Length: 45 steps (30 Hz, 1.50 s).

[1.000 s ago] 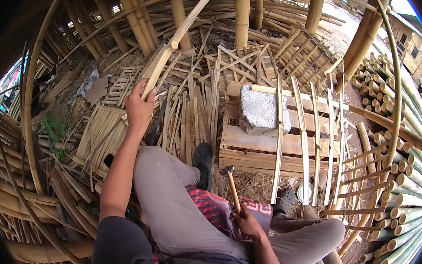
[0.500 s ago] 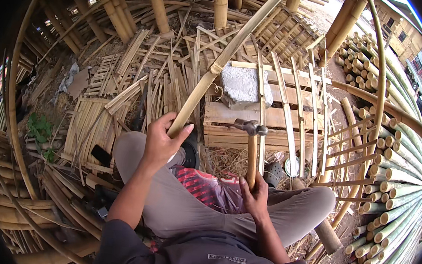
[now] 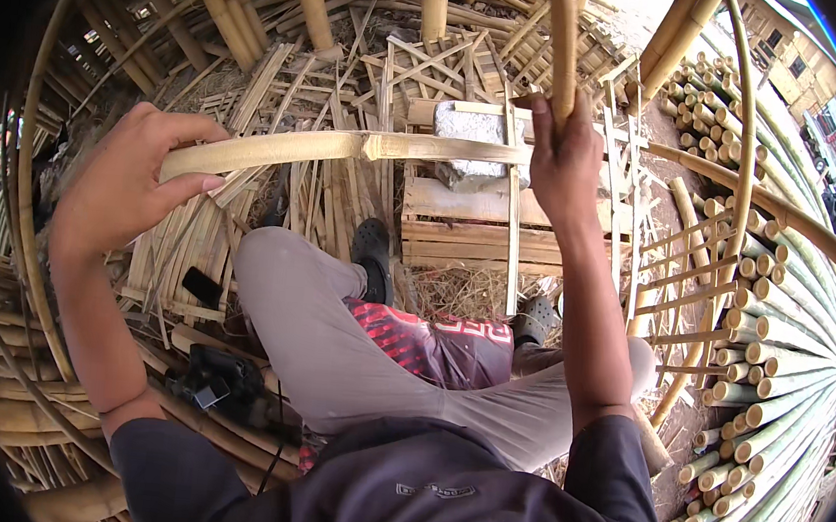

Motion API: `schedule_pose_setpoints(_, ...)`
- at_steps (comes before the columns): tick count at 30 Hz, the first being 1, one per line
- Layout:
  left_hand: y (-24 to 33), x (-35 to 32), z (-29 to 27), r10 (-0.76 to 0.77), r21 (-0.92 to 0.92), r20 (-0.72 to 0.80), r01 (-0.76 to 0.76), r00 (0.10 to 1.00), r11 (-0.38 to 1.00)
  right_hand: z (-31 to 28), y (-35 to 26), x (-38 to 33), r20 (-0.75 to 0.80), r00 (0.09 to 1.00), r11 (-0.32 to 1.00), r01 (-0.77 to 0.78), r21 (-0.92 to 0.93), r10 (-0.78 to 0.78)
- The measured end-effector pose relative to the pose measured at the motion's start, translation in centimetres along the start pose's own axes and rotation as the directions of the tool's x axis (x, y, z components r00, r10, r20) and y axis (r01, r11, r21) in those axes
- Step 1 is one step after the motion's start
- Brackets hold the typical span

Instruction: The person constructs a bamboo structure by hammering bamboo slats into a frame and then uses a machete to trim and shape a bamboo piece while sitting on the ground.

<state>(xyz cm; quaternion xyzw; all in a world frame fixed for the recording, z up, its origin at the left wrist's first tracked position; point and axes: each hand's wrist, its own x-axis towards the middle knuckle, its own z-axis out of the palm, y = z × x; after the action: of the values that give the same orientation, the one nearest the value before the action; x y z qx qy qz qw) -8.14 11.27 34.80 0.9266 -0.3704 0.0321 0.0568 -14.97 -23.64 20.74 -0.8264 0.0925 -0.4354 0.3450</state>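
Observation:
My left hand point(image 3: 127, 176) grips one end of a split bamboo strip point(image 3: 279, 147), thumb below and fingers above. The strip lies nearly level across the view, with a node near its middle. Its far end reaches to my right hand point(image 3: 568, 165), which is closed round the wooden handle of a hammer point(image 3: 562, 50). The handle points up and leaves the upper edge, so the hammer's head is out of sight. Whether my right hand also touches the strip, I cannot tell. Behind the strip, a rough pale stone block point(image 3: 470, 126) rests on a wooden slatted crate point(image 3: 479, 248).
Thin bamboo slats point(image 3: 513, 220) lean over the crate. Stacked bamboo poles point(image 3: 774, 392) fill the right side. Loose bamboo strips point(image 3: 345, 190) cover the ground ahead. A dark phone-like slab point(image 3: 202, 287) lies left of my knee. Upright bamboo posts point(image 3: 433, 4) stand at the back.
The strip has swung from slanting up and away to nearly level. My left hand has moved left and up. My right hand has lifted the hammer from my lap to beside the strip's far end.

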Motion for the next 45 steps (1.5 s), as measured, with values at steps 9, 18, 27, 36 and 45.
schedule_pose_setpoints(9,-1.2,0.4,-4.7,-0.010,0.171,0.121,-0.011,0.993,0.985,10.1,1.3,-2.7,0.404,0.913,0.997,0.078,-0.022,-0.062)
schedule_pose_setpoints(18,-2.1,-1.6,-3.7,0.364,0.316,-0.899,-0.215,0.245,0.924,16.5,3.4,-7.6,0.509,0.833,0.810,-0.443,0.383,0.215)
schedule_pose_setpoints(27,0.4,15.4,5.8,-0.525,-0.738,-0.579,-0.675,0.624,0.012,16.5,5.2,-8.6,0.285,0.850,0.835,-0.507,0.214,0.443)
schedule_pose_setpoints(36,4.2,19.2,6.1,-0.498,-0.731,-0.458,-0.631,0.736,-0.260,15.5,6.7,-7.8,0.175,0.837,0.789,-0.547,0.280,0.519)
schedule_pose_setpoints(45,6.9,19.7,6.6,-0.287,-0.674,-0.497,-0.572,0.819,-0.467,14.2,7.2,-8.3,0.331,0.743,0.563,-0.661,0.496,0.581)
